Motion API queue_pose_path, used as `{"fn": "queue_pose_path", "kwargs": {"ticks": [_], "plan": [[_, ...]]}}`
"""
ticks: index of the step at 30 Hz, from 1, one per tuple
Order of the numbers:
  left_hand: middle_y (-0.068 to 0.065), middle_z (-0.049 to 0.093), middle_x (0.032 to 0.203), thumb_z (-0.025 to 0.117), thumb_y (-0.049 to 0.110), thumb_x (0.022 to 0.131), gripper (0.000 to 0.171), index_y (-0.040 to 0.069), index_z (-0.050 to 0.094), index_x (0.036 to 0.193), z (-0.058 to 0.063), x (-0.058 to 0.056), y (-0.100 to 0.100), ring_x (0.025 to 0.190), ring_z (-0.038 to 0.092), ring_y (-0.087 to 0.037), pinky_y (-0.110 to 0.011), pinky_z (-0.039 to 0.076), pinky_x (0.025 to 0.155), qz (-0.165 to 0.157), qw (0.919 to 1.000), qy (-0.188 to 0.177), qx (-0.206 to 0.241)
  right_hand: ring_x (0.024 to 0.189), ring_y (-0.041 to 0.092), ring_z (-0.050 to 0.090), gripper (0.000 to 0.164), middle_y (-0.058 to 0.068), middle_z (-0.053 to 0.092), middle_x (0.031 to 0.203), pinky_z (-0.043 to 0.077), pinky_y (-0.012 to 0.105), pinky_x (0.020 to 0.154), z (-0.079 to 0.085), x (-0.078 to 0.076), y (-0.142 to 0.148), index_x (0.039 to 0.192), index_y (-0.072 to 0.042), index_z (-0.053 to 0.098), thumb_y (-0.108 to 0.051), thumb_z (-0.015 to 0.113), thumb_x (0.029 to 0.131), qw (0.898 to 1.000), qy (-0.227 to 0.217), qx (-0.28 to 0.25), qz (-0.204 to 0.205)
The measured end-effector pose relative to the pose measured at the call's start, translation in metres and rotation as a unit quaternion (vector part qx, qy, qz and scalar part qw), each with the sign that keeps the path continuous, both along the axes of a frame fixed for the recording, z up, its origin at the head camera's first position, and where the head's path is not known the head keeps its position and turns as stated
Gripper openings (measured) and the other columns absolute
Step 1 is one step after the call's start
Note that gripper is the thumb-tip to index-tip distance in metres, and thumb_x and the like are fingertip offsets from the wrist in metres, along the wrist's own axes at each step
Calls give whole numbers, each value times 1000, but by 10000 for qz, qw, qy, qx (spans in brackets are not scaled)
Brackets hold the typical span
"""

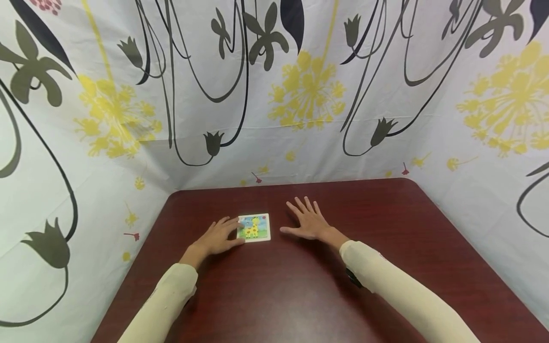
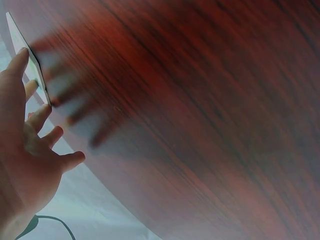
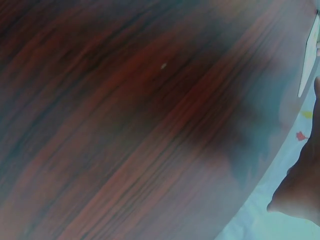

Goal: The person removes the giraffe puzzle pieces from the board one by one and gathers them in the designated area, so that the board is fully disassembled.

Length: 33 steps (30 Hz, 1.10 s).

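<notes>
A flat, nearly square board with a white border and a giraffe picture [image 1: 254, 227] lies on the dark red-brown table [image 1: 274, 290]. My left hand [image 1: 219, 237] is at its left side, fingers spread and lightly bent, the thumb by the near left corner and fingertips over the left edge. In the left wrist view the board [image 2: 19, 37] appears edge-on beside the left hand [image 2: 25, 145]. To the right of the board, apart from it, my right hand [image 1: 308, 221] has its fingers straight and spread, palm down. Only part of the right hand [image 3: 302, 175] shows in the right wrist view.
A white cloth with grey, black and yellow flower prints [image 1: 240, 157] hangs behind the table and along both sides. The table's far edge runs a little beyond the hands. Pale sleeves [image 1: 399, 281] cover both forearms.
</notes>
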<state>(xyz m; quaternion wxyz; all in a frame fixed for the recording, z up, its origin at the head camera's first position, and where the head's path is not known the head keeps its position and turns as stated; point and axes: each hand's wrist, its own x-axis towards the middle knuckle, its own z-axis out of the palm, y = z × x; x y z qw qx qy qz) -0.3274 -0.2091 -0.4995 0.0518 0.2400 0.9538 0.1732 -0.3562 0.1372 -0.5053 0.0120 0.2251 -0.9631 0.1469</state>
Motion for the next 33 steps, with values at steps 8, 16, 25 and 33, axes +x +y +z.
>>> {"fn": "queue_pose_path", "kwargs": {"ticks": [8, 16, 25, 33], "plan": [[-14, 37, 165, 68, 47, 99, 58, 15, 58, 146, -1, -2, 0, 153, 25, -46, -75, 21, 114, -3, 10000, -3, 78, 157, 47, 8, 93, 19, 18, 171, 5, 64, 123, -4, -3, -17, 166, -19, 26, -69, 59, 95, 9997, -69, -72, 230], [-13, 35, 166, 69, 46, 99, 57, 14, 59, 146, -1, -5, 0, 151, 28, -48, -73, 24, 115, 49, 9999, -105, 86, 155, 49, 16, 85, 21, 25, 168, 14, 65, 122, -6, -9, -29, 162, -16, 36, -62, 63, 96, 9987, 93, -231, 452], [-11, 36, 166, 71, 47, 98, 58, 14, 59, 145, 3, -6, 0, 150, 32, -43, -68, 30, 114, 25, 9998, -177, -29, 151, 45, 30, 76, 18, 40, 162, 27, 64, 118, -3, -13, -44, 159, -16, 44, -51, 71, 97, 9955, 179, -600, 713], [-11, 39, 164, 72, 48, 97, 57, 16, 62, 143, 1, -8, 1, 149, 34, -41, -63, 36, 113, -10, 9997, -235, 51, 139, 35, 49, 64, 13, 57, 148, 39, 59, 112, -5, -18, -58, 153, -15, 52, -43, 71, 99, 9933, 246, -798, 799]]}}
